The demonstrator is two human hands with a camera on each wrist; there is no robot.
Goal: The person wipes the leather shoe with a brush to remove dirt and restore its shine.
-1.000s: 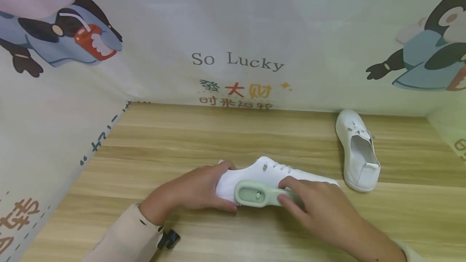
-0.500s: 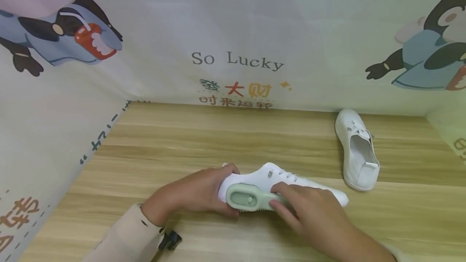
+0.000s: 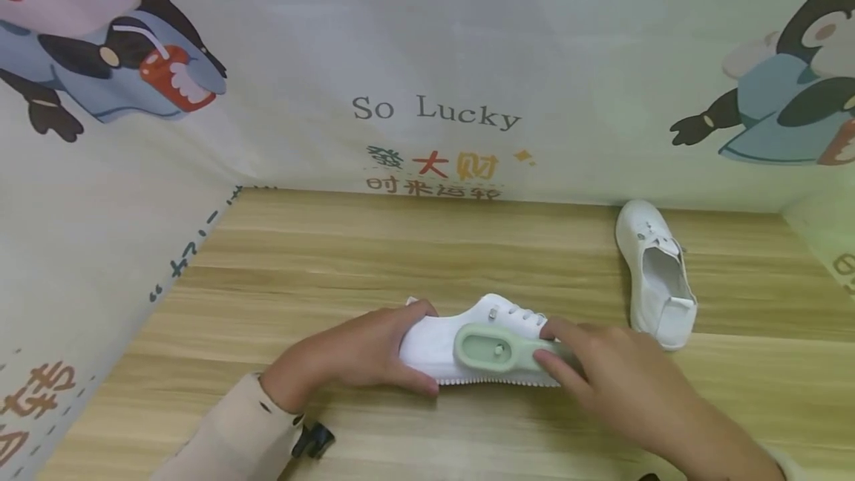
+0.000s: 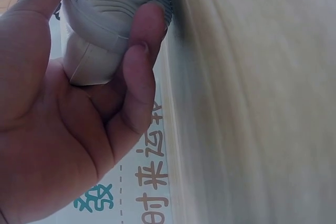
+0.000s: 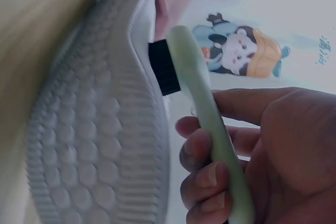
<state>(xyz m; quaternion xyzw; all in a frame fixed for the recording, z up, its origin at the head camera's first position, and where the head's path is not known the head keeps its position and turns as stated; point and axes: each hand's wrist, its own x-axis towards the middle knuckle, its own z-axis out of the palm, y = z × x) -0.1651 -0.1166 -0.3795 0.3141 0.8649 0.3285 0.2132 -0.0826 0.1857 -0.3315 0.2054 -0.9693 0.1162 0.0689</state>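
Gripping heel of white shoe [image 3: 430, 344]: left hand [image 3: 374, 349] at nine o'clock, fingers curled round it. Right hand [image 3: 614, 370] at three o'clock, fingers wrapped round green brush [image 3: 490, 348], bristles [image 5: 164, 67] against shoe's side. White shoe is at six o'clock in head view; second shoe [image 3: 657, 277] on desk [image 3: 401, 251], two o'clock from it.

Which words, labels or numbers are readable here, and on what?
"So Lucky": white cartoon backdrop.
"發大财": same backdrop, below.
"时来运转": lowest line, clipped.
Too slanted or cropped: brown characters, left; dark blue characters, left fold; brown mark, right.
Too blurred: teal marks, right wrist view.
None legible: held white laced shoe, resting white shoe, pale green oval brush.
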